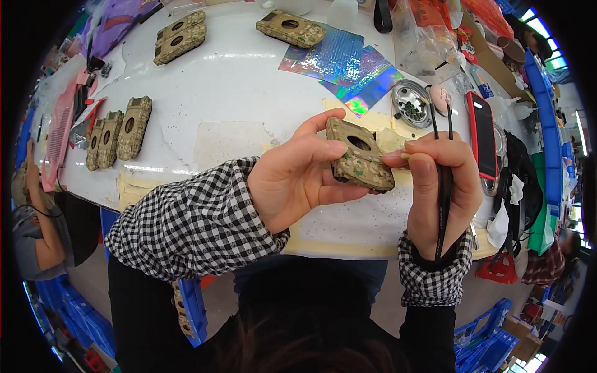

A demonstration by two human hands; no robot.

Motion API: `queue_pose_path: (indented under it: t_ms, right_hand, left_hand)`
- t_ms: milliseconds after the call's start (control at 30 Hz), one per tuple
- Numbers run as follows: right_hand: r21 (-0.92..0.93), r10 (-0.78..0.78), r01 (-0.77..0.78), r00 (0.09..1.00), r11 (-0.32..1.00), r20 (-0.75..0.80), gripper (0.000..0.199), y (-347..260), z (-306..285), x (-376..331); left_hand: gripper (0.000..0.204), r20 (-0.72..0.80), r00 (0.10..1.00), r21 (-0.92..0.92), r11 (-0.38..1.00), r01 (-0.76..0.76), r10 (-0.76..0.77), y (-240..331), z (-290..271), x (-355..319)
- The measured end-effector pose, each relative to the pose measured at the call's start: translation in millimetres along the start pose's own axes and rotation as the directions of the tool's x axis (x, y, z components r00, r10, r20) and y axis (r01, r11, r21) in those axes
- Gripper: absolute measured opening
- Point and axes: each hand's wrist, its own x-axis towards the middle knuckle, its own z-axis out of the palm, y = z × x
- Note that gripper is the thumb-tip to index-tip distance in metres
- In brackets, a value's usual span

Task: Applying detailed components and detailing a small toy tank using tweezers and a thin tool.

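At the far left another person's arm (pixel 38 211) shows below the rim of a white counter (pixel 230 93), with a pink comb-like tool (pixel 59 133) lying above it. Three camouflage-patterned cases (pixel 118 132) stand side by side on the counter's left part, each with a round hole. Two more cases (pixel 179 37) lie stacked near the far edge, and a single case (pixel 290 28) lies further right, just beside shiny rainbow foil sheets (pixel 348 68). Yellowish tape patches cover parts of the counter. Blue crates (pixel 74 311) sit on the floor below.

The left hand (pixel 298 177), in a black-and-white checked sleeve, grasps a camouflage case (pixel 359 158) between thumb and fingers, holding it up over the counter's near edge. This case is flat and rectangular with rounded corners, covered in mottled tan, green and brown, with a dark oval hole near its upper end.

The right hand (pixel 438 186) is clenched around black tweezers (pixel 443 186), its fingertips touching the case's right edge. Beyond it sit a small round metal dish (pixel 410 102) of dark bits, a phone with a red rim (pixel 482 133), and clear plastic bags (pixel 423 37).
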Motion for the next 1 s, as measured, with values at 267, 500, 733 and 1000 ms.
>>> queue_pose_path:
  t_ms: [267,500,733,1000]
  right_hand:
    - [0.12,0.149,-0.144,0.988,0.982,-0.032,0.008,-7.0,0.2,-0.9]
    - [0.083,0.149,-0.15,0.989,0.985,0.016,0.008,-8.6,-0.5,0.4]
    - [0.069,0.147,-0.147,0.989,0.987,0.014,0.007,-7.8,0.1,0.7]
    - [0.059,0.147,-0.147,0.989,0.987,0.008,0.008,-8.1,0.1,0.9]
  left_hand:
    - [0.061,-0.023,1.0,0.056,0.998,0.014,-0.013,0.5,5.7,-0.8]
    - [0.06,-0.035,0.999,0.077,0.997,0.021,-0.018,1.5,7.4,-1.9]
    - [0.06,-0.032,0.999,0.078,0.997,0.022,-0.02,0.8,5.7,-1.9]
    - [0.059,-0.032,0.999,0.075,0.997,0.016,-0.014,1.1,6.8,-2.0]
